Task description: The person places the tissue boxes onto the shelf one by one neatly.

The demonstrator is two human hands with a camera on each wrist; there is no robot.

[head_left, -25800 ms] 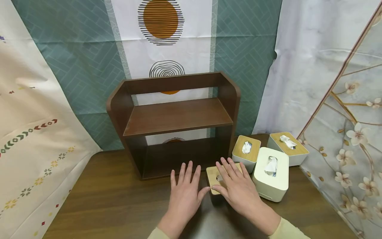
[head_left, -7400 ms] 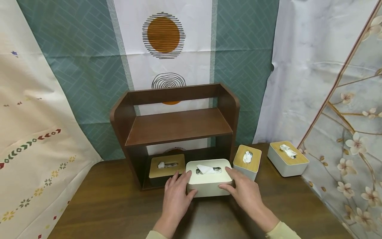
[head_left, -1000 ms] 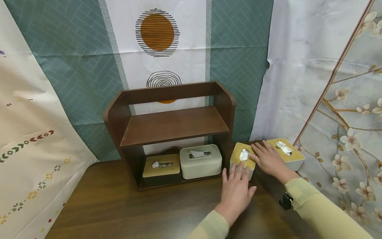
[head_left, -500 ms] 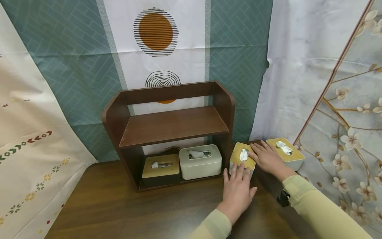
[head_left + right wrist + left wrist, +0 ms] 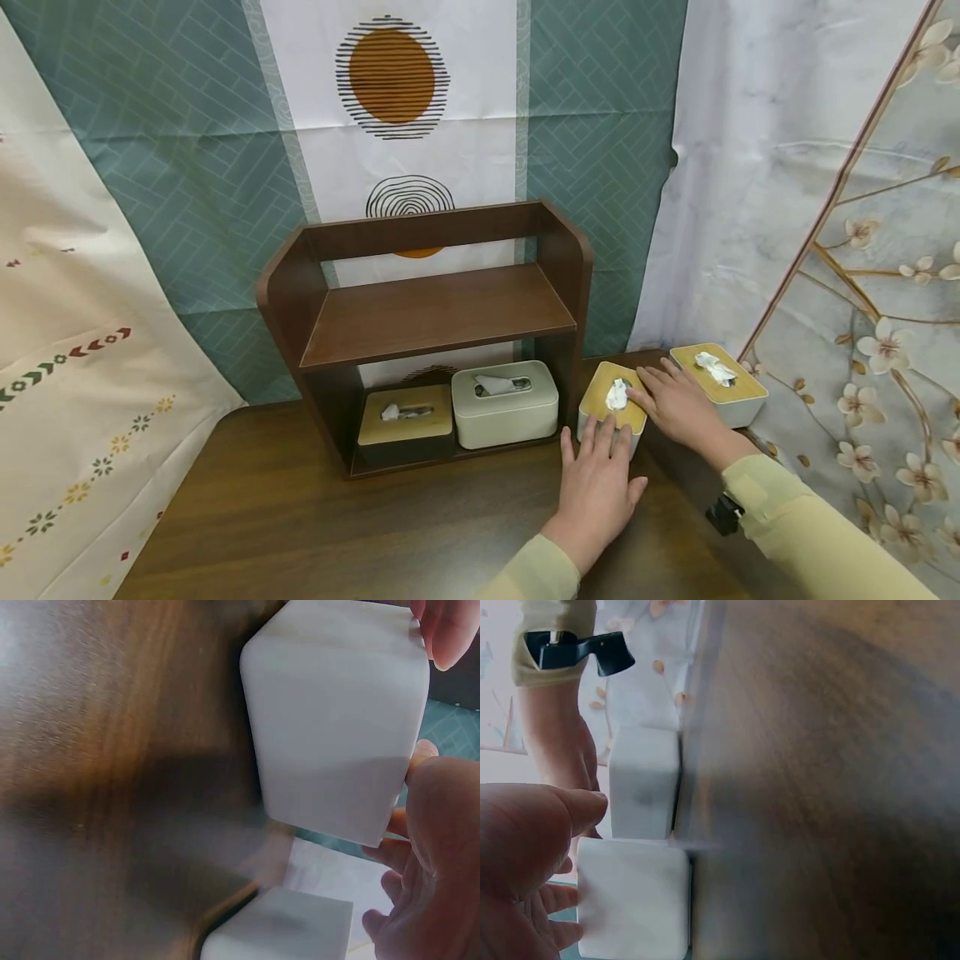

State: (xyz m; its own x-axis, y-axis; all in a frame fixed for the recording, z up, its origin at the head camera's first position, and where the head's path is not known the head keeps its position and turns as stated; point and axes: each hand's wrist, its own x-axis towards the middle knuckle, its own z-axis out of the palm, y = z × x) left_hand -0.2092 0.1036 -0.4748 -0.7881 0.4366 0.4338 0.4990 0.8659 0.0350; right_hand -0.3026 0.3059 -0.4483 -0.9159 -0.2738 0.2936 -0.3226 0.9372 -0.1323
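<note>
In the head view, a white tissue box with a wood-look lid (image 5: 600, 387) stands on the table just right of the shelf, a white tissue poking from its slot. My left hand (image 5: 596, 492) lays extended fingers over its near edge. My right hand (image 5: 678, 407) touches its right edge, fingers spread along the lid. The left wrist view shows left fingertips against the white wall of this tissue box (image 5: 634, 900). In the right wrist view, the same tissue box (image 5: 337, 720) has right fingers at its upper rim; some are hidden behind it.
A dark brown two-tier shelf (image 5: 442, 317) holds a dark tissue box with a wood-look lid (image 5: 405, 429) and a cream tissue box (image 5: 506, 417) on its lower level. Another wood-lidded tissue box (image 5: 738, 410) stands farther right, by the curtain. Brown table (image 5: 337, 533) lies in front.
Over the longer span, the dark and cream tissue boxes went from the table onto the lower shelf. In the last half second, the wood-lidded box under my hands turned slightly and shifted right.
</note>
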